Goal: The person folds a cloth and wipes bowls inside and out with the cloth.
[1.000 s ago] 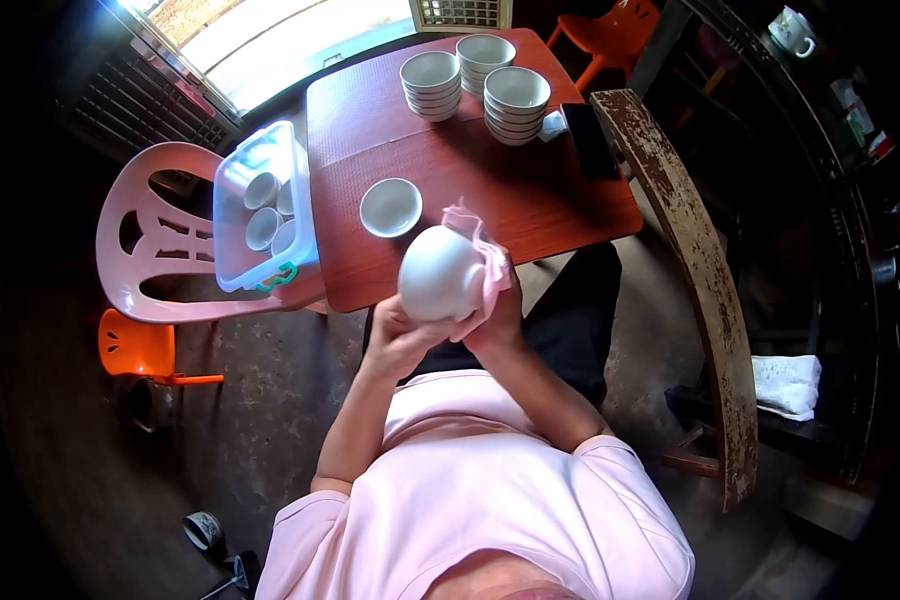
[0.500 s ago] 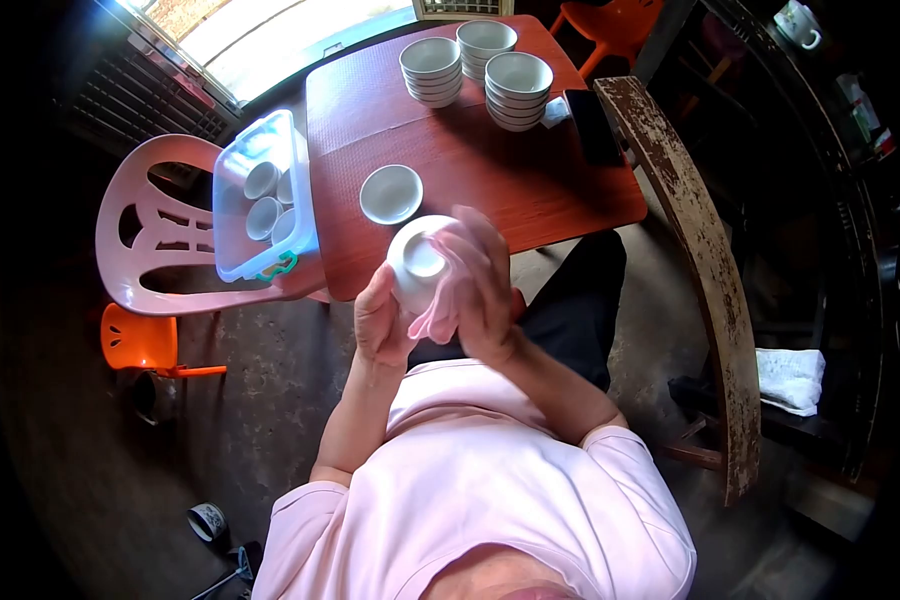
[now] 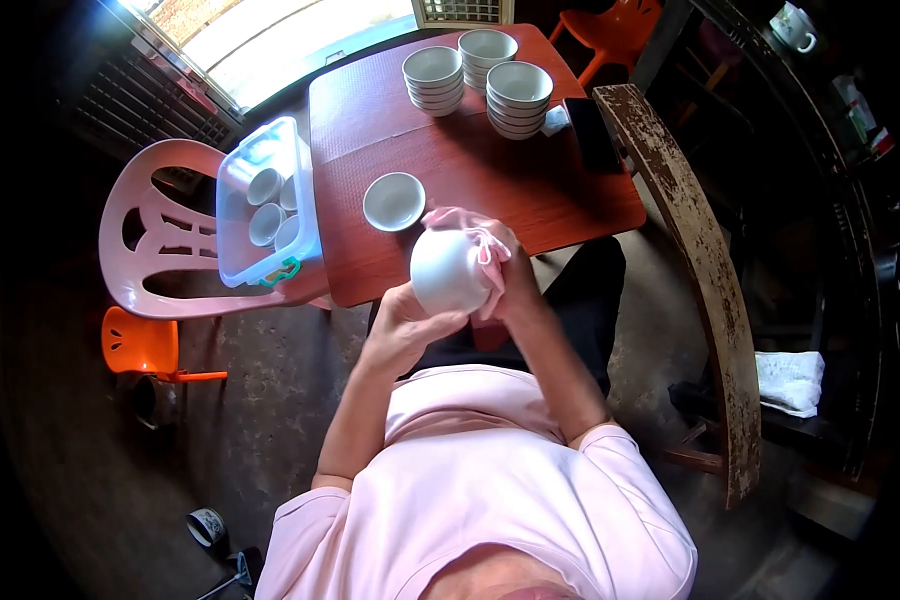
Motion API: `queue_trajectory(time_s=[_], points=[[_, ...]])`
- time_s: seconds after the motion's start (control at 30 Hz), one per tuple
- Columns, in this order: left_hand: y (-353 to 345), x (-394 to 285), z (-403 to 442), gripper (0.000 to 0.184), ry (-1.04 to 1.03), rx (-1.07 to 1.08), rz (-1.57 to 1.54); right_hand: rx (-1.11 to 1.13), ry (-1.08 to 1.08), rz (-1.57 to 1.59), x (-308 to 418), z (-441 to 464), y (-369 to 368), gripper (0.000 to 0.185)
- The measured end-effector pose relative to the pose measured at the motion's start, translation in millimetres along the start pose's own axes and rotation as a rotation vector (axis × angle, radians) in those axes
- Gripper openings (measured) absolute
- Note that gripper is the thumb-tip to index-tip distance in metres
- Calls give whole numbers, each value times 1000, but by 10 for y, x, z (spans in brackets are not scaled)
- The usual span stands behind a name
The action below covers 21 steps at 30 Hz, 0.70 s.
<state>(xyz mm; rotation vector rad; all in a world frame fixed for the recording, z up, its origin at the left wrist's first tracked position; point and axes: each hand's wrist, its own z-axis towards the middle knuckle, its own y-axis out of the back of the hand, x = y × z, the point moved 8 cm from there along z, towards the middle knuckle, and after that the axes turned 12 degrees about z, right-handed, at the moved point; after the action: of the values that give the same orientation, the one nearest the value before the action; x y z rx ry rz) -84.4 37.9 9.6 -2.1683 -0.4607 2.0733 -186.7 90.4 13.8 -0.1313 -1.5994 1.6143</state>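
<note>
A white bowl (image 3: 446, 272) is held above my lap, close to the table's near edge, its outer side toward me. My left hand (image 3: 407, 322) grips it from the lower left, with the thumb along its near side. On the other side my right hand (image 3: 515, 270) presses a pink cloth (image 3: 489, 255) around the bowl; most of those fingers are hidden behind cloth and bowl. Just beyond, another white bowl (image 3: 394, 201) stands upright on the red-brown table (image 3: 490, 190).
Several stacked white bowls (image 3: 433, 80) stand at the table's far end, near a dark phone-like slab (image 3: 592, 133). A clear plastic bin (image 3: 232, 240) with several cups rests on a pink chair (image 3: 120, 230) at left. A worn wooden bench (image 3: 692, 230) runs along the right.
The held bowl has turned from showing its base to showing its side, and shifted slightly right. My right hand and the cloth have moved round to its far right side.
</note>
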Motion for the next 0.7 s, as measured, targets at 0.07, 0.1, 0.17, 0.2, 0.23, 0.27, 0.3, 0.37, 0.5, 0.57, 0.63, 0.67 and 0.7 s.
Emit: queue_trajectory(time_s=[0.07,0.1,0.17,0.2,0.23,0.27,0.3,0.37,0.5,0.57,0.63,0.67,0.7], points=[[-75,-63,-17,39,158,80,-348,222,-166,-396,108,26,-268,53],[-55,-52,28,42,178,149,-415,159,-244,-506,57,32,-308,51],[-32,-163,80,43,34,51,-362,33,68,-513,150,15,-236,50],[-33,-217,96,44,-41,3,-335,-55,228,-486,158,-66,-203,49],[-6,-171,118,42,-103,-5,-277,-174,324,-354,83,-138,-180,48],[-10,-150,127,41,-145,-9,-192,-255,365,-192,-20,-193,-123,47],[-34,-128,113,40,-156,2,-120,-287,353,-53,-81,-197,-44,46],[-74,-166,63,36,-141,39,-20,-203,111,-28,-36,-124,-32,47],[-209,-244,-56,28,-47,238,161,442,61,-1248,295,-117,-847,24],[-212,-224,-71,27,-64,281,310,533,77,-1286,277,-120,-935,25],[-232,-402,-40,26,-258,240,426,564,73,-989,313,-48,-840,24],[-208,-253,-86,21,-102,272,337,354,-23,-657,289,-24,-640,28],[-239,-325,-104,20,-126,243,360,225,67,-566,240,-38,-358,30]])
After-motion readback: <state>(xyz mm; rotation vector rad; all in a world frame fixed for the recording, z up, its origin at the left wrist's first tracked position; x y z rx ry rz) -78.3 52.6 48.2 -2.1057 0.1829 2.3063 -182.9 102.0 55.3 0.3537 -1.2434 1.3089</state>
